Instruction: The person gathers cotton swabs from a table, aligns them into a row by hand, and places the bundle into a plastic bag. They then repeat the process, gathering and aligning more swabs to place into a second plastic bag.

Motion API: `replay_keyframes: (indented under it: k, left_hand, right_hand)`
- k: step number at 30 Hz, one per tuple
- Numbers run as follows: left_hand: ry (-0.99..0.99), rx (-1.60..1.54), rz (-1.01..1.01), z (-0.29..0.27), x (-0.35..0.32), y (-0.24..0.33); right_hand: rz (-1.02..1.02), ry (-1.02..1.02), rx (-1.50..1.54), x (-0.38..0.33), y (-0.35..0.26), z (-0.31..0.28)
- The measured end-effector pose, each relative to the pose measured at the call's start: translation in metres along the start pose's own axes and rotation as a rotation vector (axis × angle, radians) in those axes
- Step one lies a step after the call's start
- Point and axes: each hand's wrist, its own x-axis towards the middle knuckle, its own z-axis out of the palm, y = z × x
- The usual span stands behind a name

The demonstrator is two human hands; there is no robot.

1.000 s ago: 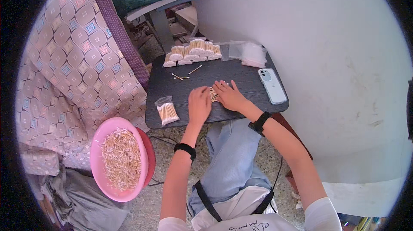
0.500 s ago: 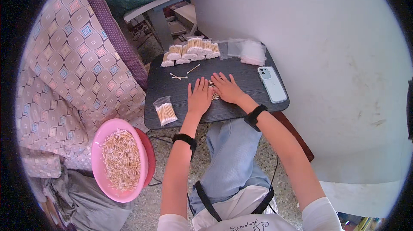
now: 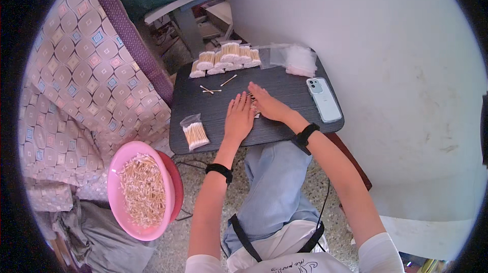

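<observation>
Both hands (image 3: 254, 110) unmoved, flat over cotton swabs (image 3: 252, 104).

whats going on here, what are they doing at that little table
A seated person has both hands flat on a small dark table, the left hand and right hand pressing together a small bunch of cotton swabs between them. One filled clear bag of swabs lies at the table's left edge, and a row of more filled bags lines the far edge beside empty bags. A few loose swabs and a phone lie nearby. A pink bowl of swabs sits on the floor.
</observation>
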Motion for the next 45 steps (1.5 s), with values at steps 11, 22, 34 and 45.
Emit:
replay_keyframes:
  k: [11,22,34,45]
  left_hand:
    - [0.096,0.122,-0.063,0.005,-0.008,-0.005]
    - [0.033,-0.011,-0.024,-0.003,-0.005,0.0]
    - [0.211,0.052,-0.243,0.002,-0.007,0.001]
    - [0.192,-0.458,-0.234,-0.004,-0.002,-0.005]
  right_hand:
    - [0.194,-0.078,-0.432,-0.008,-0.026,-0.007]
    - [0.162,0.018,-0.365,-0.019,-0.03,-0.005]
    - [0.383,-0.076,-0.157,-0.009,-0.032,0.002]
    - [0.352,-0.039,-0.085,-0.007,-0.023,0.008]
